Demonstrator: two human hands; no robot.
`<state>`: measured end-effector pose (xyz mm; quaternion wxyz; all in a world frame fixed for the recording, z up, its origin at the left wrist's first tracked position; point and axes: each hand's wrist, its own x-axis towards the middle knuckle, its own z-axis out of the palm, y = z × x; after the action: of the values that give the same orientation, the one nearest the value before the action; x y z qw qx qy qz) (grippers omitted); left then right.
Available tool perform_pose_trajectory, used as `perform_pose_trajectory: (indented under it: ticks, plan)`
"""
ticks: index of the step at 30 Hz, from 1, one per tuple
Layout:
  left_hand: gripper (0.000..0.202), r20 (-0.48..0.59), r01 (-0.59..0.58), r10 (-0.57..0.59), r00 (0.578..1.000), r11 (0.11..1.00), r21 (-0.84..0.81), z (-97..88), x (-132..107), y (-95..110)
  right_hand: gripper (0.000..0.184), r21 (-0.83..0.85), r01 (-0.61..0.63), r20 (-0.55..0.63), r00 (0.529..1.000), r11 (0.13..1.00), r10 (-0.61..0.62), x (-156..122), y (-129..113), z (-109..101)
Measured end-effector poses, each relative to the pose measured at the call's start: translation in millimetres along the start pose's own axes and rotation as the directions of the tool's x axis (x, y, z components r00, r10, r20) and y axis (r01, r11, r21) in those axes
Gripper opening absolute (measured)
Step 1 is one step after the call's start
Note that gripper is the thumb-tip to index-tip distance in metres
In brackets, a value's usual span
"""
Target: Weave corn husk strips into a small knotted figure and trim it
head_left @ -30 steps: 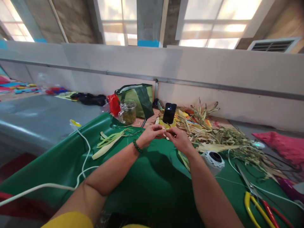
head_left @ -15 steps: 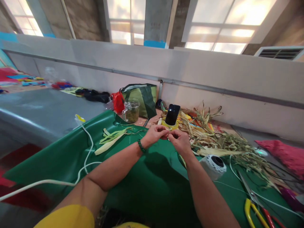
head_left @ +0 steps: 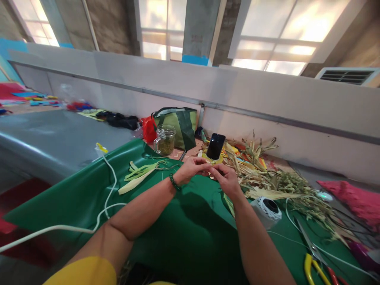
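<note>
Above the green mat (head_left: 178, 221), my left hand (head_left: 194, 169) and my right hand (head_left: 226, 178) meet fingertip to fingertip. Both are closed in a pinch on something small and pale, mostly hidden by the fingers, so its kind cannot be made out. Left of my hands lies a bunch of green and pale corn husk strips (head_left: 139, 178). A white spool of thread (head_left: 266, 213) stands beside my right forearm, its thread trailing over the mat. Scissors (head_left: 314, 253) with yellow and red handles lie at the lower right.
Dried husks and plants (head_left: 261, 178) pile up on the right. Behind my hands a phone (head_left: 215, 146) leans on a yellow tape roll (head_left: 214, 160). A glass mug (head_left: 165, 141) and a green bag (head_left: 181, 126) stand near the wall. A white cable (head_left: 59, 227) crosses the left side.
The fingers of my right hand have shifted slightly and sit straighter against the left fingertips. The view has tilted a little; the things on the mat lie as before.
</note>
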<state>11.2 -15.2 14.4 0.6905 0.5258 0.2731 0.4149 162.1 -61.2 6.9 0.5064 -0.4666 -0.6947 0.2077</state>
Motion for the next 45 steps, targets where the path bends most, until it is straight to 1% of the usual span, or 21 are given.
perform_pose_trajectory:
  ticks: [3,5,8,10,12,14,16,17,19,22,26,28,30,32,34,36,37,39,41,43,45]
  plan:
    - [0.047,-0.027,-0.055,0.056,0.998,0.998,0.026,-2.4,1.4,-0.7,0.029,-0.073,0.051,-0.035,0.998,0.996,-0.053,-1.9,-1.0,0.7]
    - [0.043,-0.037,-0.085,0.087,0.995,0.994,0.067,-4.7,2.4,-0.7,0.031,-0.122,0.070,-0.043,0.996,0.990,-0.075,-2.3,0.2,-0.4]
    - [0.030,-0.026,-0.162,0.172,0.985,0.959,0.233,-7.2,2.7,0.4,0.032,-0.154,0.060,0.013,0.998,0.986,-0.058,-0.6,5.8,-4.2]
    - [0.018,-0.013,-0.241,0.271,0.963,0.878,0.413,-6.9,1.6,1.1,0.030,-0.166,0.047,-0.006,0.999,0.985,-0.049,1.2,10.3,-7.0]
    - [0.008,0.021,-0.299,0.351,0.936,0.765,0.571,-5.0,0.1,0.7,0.030,-0.184,0.071,-0.070,0.994,0.980,-0.085,2.5,13.4,-8.8]
    - [0.009,0.076,-0.325,0.369,0.926,0.679,0.659,-2.3,-1.3,-1.2,0.026,-0.238,0.136,-0.093,0.982,0.962,-0.162,2.6,14.1,-9.1]
    - [0.011,0.124,-0.328,0.339,0.933,0.651,0.685,0.1,-2.1,-3.9,0.023,-0.323,0.203,-0.058,0.971,0.925,-0.233,2.0,13.1,-8.6]
    - [0.011,0.143,-0.326,0.317,0.938,0.657,0.680,0.9,-2.3,-5.1,0.023,-0.369,0.226,-0.030,0.967,0.901,-0.255,1.6,12.3,-8.4]
    - [0.013,0.170,-0.320,0.277,0.946,0.703,0.635,1.6,-2.5,-6.9,0.024,-0.444,0.260,0.024,0.960,0.857,-0.279,0.7,10.4,-8.1]
    - [0.016,0.199,-0.310,0.238,0.951,0.760,0.571,1.0,-3.5,-8.1,0.023,-0.481,0.298,0.076,0.951,0.824,-0.300,-0.5,8.2,-7.3]
    - [0.014,0.194,-0.303,0.233,0.953,0.751,0.587,1.1,-5.5,-9.7,0.019,-0.446,0.314,0.104,0.948,0.838,-0.300,-1.6,7.2,-3.4]
    - [0.011,0.181,-0.292,0.229,0.957,0.747,0.597,2.3,-6.2,-10.2,0.018,-0.422,0.293,0.095,0.955,0.858,-0.280,-1.0,7.7,-2.0]
    - [0.011,0.188,-0.266,0.192,0.963,0.777,0.571,3.3,-6.6,-8.9,0.019,-0.387,0.248,0.062,0.968,0.888,-0.243,0.4,8.3,-2.4]
    - [0.018,0.231,-0.207,0.101,0.968,0.839,0.503,3.3,-6.9,-5.8,0.020,-0.341,0.199,0.032,0.979,0.919,-0.200,2.1,8.8,-4.6]
    - [0.030,0.273,-0.092,-0.033,0.962,0.897,0.432,1.8,-7.2,-1.9,0.020,-0.295,0.171,0.027,0.985,0.940,-0.170,3.8,8.9,-7.9]
    - [0.043,0.274,0.021,-0.136,0.952,0.922,0.387,-0.5,-7.1,1.2,0.021,-0.257,0.148,0.027,0.989,0.955,-0.145,4.9,8.8,-10.7]
    - [0.048,0.265,0.052,-0.162,0.951,0.925,0.377,-1.6,-6.8,2.2,0.021,-0.240,0.134,0.021,0.991,0.961,-0.133,5.1,8.7,-11.5]
    - [0.053,0.247,0.063,-0.167,0.955,0.922,0.381,-3.3,-5.8,3.2,0.022,-0.212,0.108,0.010,0.994,0.971,-0.108,5.1,8.0,-11.3]
    - [0.053,0.240,0.037,-0.145,0.960,0.913,0.407,-3.9,-4.8,2.9,0.023,-0.199,0.097,0.000,0.995,0.975,-0.099,4.4,7.1,-8.9]
    - [0.048,0.244,-0.016,-0.101,0.965,0.900,0.435,-2.9,-4.5,0.9,0.023,-0.198,0.097,-0.009,0.995,0.975,-0.101,3.8,6.5,-5.8]
    - [0.039,0.267,-0.099,-0.033,0.963,0.879,0.467,0.1,-5.0,-3.3,0.025,-0.180,0.088,-0.025,0.995,0.980,-0.094,4.1,6.9,-5.3]
